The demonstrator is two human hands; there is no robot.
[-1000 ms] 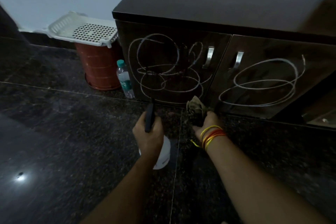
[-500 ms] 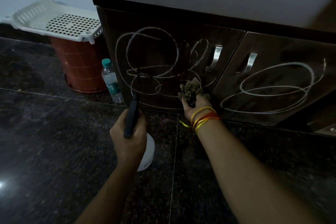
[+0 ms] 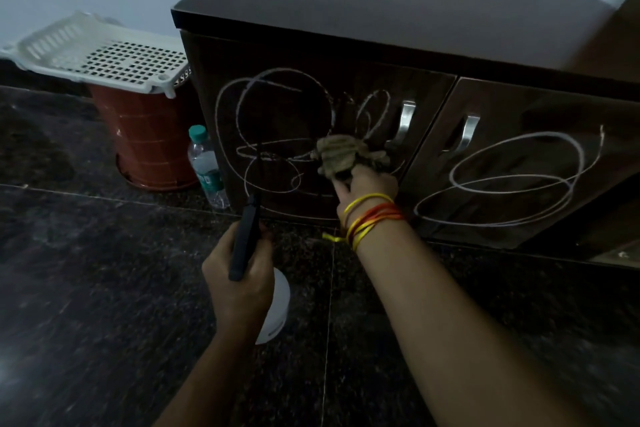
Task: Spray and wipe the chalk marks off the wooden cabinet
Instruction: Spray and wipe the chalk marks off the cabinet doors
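Head view: right hand (image 3: 367, 184) clutches a bunched rag (image 3: 337, 158) against the left door of the cabinet (image 3: 381, 10), over the chalk marks (image 3: 273, 135) near the handle (image 3: 405, 121). Left hand (image 3: 239, 274) grips a spray bottle (image 3: 277, 308) above the floor (image 3: 86, 270). Beside the cabinet's left edge stand a water bottle (image 3: 206, 166) and bucket (image 3: 149, 142).

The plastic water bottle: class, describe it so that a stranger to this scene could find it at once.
Start at the dark wooden cabinet and go to its left end at floor level. There the plastic water bottle stands upright on the dark floor, between the cabinet and a red-brown bin. It alone is clear, with a green cap.
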